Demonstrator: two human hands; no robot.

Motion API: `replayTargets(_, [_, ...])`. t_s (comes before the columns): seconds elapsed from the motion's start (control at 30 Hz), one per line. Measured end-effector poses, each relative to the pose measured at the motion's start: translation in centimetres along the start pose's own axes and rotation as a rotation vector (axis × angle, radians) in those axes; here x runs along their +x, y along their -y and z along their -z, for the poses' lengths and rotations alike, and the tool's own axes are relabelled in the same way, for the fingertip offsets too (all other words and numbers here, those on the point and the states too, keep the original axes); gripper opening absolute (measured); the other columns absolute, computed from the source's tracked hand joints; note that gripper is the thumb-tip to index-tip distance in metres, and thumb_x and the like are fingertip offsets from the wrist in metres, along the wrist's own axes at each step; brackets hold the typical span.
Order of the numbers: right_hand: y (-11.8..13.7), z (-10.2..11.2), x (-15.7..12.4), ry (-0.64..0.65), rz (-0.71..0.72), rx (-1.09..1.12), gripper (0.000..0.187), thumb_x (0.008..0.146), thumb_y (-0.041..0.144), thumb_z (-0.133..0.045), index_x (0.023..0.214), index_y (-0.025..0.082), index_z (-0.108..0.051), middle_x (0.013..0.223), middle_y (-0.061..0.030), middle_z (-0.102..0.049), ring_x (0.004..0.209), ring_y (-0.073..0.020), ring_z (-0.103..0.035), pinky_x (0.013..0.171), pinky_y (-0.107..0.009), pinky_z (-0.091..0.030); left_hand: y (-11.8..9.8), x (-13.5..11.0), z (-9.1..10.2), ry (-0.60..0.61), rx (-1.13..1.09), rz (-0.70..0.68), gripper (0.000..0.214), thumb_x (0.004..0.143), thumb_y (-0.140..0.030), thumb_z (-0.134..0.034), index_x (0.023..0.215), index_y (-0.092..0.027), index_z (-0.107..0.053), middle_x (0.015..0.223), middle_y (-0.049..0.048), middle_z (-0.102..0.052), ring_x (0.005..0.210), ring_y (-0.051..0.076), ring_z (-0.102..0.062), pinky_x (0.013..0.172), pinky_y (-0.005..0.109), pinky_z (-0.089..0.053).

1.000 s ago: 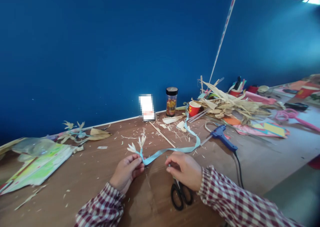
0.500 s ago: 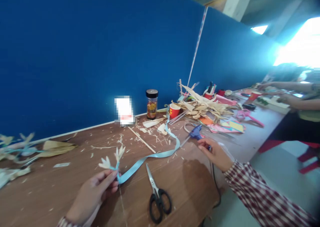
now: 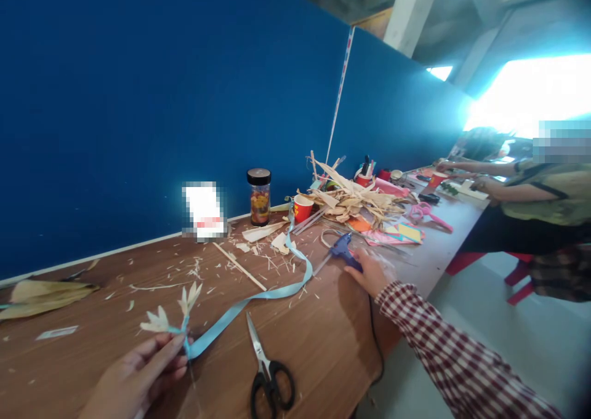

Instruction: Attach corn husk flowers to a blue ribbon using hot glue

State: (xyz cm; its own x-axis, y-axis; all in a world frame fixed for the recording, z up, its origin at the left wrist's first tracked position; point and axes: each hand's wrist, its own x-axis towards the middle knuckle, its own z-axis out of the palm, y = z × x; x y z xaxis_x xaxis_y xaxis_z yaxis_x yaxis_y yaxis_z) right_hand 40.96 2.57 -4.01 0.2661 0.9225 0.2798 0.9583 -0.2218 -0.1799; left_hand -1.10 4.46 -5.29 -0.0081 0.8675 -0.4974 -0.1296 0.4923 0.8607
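Blue wall (image 3: 138, 99): backs the desk's far edge; a white card (image 3: 204, 211) at its foot is blurred past reading.
Wooden desk (image 3: 323, 339): its left end and near edge run out of view.
Co-worker (image 3: 545, 203): at the far right end, half lost in window glare.
Husk pile (image 3: 355, 199): heaped along the far edge, hiding whatever lies under it.
Ribbon (image 3: 258, 295): pale blue, curling from the red cup (image 3: 302, 210) to my left hand.
Right hand (image 3: 372, 272): at the right edge, well apart from the left, lying on the glue gun (image 3: 342, 250); it covers the handle, so I cannot tell whether it grips.
Left hand (image 3: 138, 375): at the near edge, partly cut off, pinching the ribbon-wrapped stem of the husk flower (image 3: 173, 311).
Scissors (image 3: 268, 370): between my hands, at the near edge.
Jar (image 3: 259, 188): black-lidded, beside the card.
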Motion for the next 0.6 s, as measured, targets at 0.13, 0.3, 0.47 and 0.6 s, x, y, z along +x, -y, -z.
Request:
replayTargets(0.13, [-0.3,-0.1,0.0,-0.060,0.102,-0.173,0.026,0.080,0.034,-0.047,0.099,0.017,-0.053,0.090,-0.0104,-0.058,0.085,-0.0233,-0.053,0.071,-0.032,-0.038,-0.4,-0.5,-0.5,-0.025,0.011,-0.004,0.029,0.046,-0.018,-0.078,0.071,-0.015,-0.065,0.067,-0.0002,-0.063,0.056,0.011,-0.058,0.051,0.016,-0.053])
replayTargets(0.3, [-2.2,1.1,-0.3,-0.189,0.062,-0.210,0.031,0.081,0.034,-0.043,0.103,0.015,-0.053,0.097,-0.0125,-0.057,0.086,-0.0250,-0.052,0.073,-0.034,-0.039,-0.2,-0.5,-0.7,-0.055,0.037,-0.005,0.028,0.047,-0.020,-0.077,0.072,-0.015,-0.064,0.069,0.0005,-0.063,0.055,0.011,-0.058,0.052,0.017,-0.053])
replayTargets(0.47, [-4.7,2.5,-0.1,-0.195,0.030,-0.048,0.031,0.080,0.037,-0.043,0.097,0.015,-0.055,0.084,-0.0103,-0.059,0.076,-0.0225,-0.055,0.066,-0.032,-0.042,0.0,-0.4,-0.5,-0.030,0.053,-0.009,0.027,0.050,-0.023,-0.077,0.072,-0.015,-0.063,0.066,-0.0005,-0.061,0.057,0.010,-0.057,0.053,0.016,-0.053])
replayTargets(0.6, [-5.0,3.7,-0.1,-0.208,-0.046,0.176,0.032,0.080,0.040,-0.041,0.098,0.016,-0.053,0.081,-0.0084,-0.060,0.071,-0.0205,-0.057,0.062,-0.031,-0.043,-0.1,-0.6,-0.6,-0.037,0.031,-0.017,0.028,0.048,-0.020,-0.077,0.073,-0.015,-0.063,0.066,0.0001,-0.062,0.058,0.012,-0.059,0.053,0.017,-0.053])
